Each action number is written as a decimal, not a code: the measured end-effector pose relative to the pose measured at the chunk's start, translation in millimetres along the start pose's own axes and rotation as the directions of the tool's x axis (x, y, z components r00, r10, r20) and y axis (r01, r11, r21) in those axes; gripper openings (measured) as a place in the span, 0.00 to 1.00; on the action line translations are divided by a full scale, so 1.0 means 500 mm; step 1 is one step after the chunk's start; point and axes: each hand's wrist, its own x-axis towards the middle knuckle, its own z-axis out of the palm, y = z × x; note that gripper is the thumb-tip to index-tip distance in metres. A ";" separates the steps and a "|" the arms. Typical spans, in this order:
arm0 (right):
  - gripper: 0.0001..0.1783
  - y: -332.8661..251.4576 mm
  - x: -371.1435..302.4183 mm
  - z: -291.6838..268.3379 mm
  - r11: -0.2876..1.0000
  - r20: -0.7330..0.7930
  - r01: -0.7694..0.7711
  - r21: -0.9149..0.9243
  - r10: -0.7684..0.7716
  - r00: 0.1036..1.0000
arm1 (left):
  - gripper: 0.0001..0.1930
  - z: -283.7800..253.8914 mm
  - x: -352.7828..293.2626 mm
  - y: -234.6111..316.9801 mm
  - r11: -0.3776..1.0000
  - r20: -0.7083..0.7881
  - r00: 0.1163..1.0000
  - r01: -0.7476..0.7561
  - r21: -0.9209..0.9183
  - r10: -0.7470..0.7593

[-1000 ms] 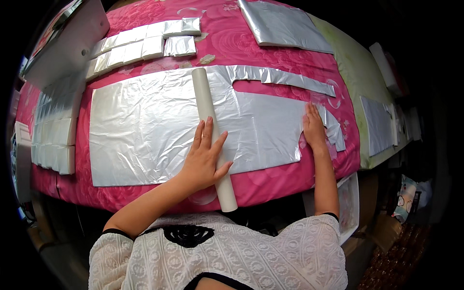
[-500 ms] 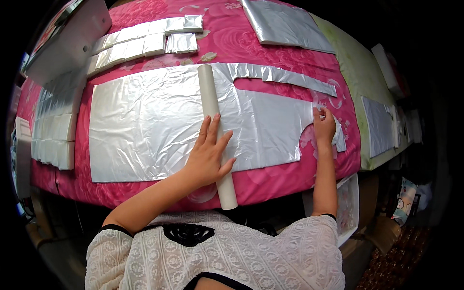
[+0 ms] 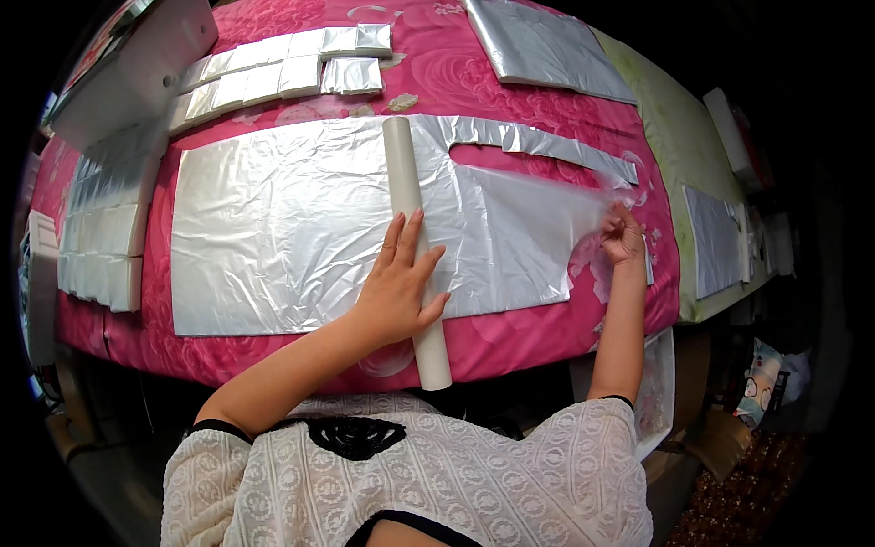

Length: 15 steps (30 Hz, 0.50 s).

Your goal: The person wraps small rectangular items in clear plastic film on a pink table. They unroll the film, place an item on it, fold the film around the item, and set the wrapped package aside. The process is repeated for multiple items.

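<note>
A thin, silvery-white plastic apron (image 3: pixel 273 228) lies spread across the pink cloth, its wide body to the left and its narrow bib and strap to the right. Across it rests a pale cylindrical tube (image 3: pixel 401 164), its near end sticking out past the apron's edge. My left hand (image 3: pixel 396 287) lies on the tube, palm down with fingers spread. At the apron's narrow right end, my right hand (image 3: pixel 622 239) pinches the plastic and holds it raised off the cloth. The lifted part looks blurred and translucent.
Several folded plastic packets (image 3: pixel 264 82) stand in rows at the back left, with more stacked packets (image 3: pixel 105 232) at the left. A white box (image 3: pixel 137 87) stands beside them. Another folded silvery sheet (image 3: pixel 551 55) lies at the back right, near a green cloth (image 3: pixel 679 137).
My right hand has drawn slightly right and towards me, pulling the narrow end of the apron up taut. My left hand stays on the tube.
</note>
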 end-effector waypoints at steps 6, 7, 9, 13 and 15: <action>0.12 -0.060 -0.004 0.005 0.912 -0.038 0.376 0.166 -0.375 0.926 | 0.28 0.003 0.002 0.000 1.000 0.006 1.000 -0.006 0.012 0.006; 0.14 -0.064 -0.013 0.024 0.887 -0.021 0.426 0.176 -0.429 0.903 | 0.28 0.003 0.003 0.001 1.000 0.007 1.000 -0.006 0.004 0.006; 0.16 -0.060 -0.036 0.050 0.842 0.159 0.531 0.093 -0.539 0.827 | 0.27 0.001 0.005 0.003 1.000 0.009 1.000 -0.009 -0.014 0.009; 0.17 0.069 -0.161 0.270 0.587 0.319 0.726 -0.358 -0.654 0.686 | 0.28 -0.003 -0.003 0.000 0.966 -0.094 0.994 0.020 -0.259 -0.046; 0.17 0.173 -0.225 0.348 0.414 0.559 0.778 -0.473 -0.541 0.628 | 0.31 -0.032 -0.004 0.005 0.827 -0.104 0.986 0.051 -0.560 -0.132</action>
